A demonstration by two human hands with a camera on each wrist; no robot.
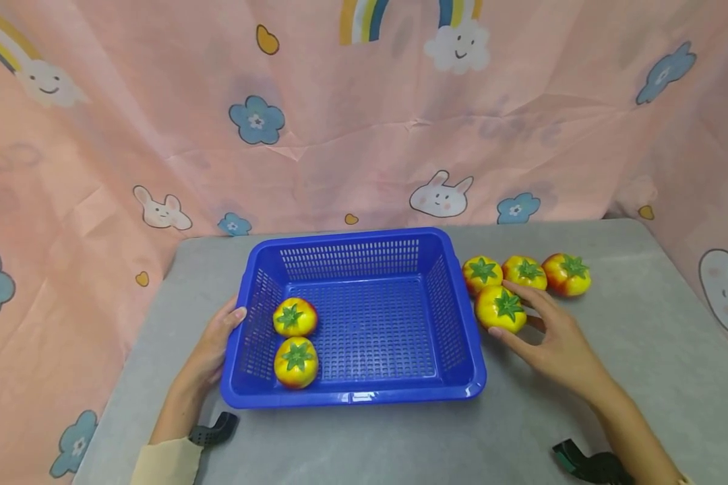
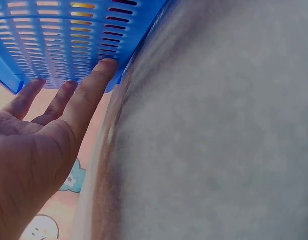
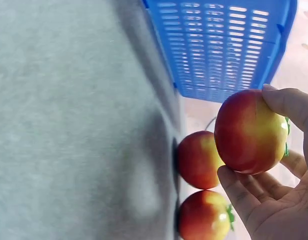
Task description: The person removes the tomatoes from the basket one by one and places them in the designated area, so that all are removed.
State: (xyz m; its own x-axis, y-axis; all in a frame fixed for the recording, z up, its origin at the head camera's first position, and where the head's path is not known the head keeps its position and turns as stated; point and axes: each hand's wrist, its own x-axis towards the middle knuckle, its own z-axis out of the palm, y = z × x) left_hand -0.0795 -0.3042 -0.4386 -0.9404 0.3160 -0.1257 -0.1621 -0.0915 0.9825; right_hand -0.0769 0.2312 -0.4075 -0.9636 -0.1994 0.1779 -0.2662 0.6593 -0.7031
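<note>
My right hand [image 1: 558, 343] pinches a yellow-and-red toy tomato [image 1: 501, 310] with a green star-shaped top, just outside the basket's right side. In the right wrist view this tomato [image 3: 251, 132] is held off the table between thumb and fingers. My left hand [image 1: 209, 340] holds the left side of a blue plastic basket [image 1: 354, 397], its thumb at the rim. The left wrist view has its fingers [image 2: 89, 95] against the slotted outer wall. Inside the basket, at the left, are two toy tomatoes, a rear one [image 1: 295, 316] and a front one [image 1: 296, 363].
Three more toy tomatoes stand in a row right of the basket: a left one [image 1: 482, 269], a middle one [image 1: 529, 269] and a right one [image 1: 567, 275]. The grey table [image 1: 364, 444] ends at a pink patterned cloth [image 1: 340, 168] behind it.
</note>
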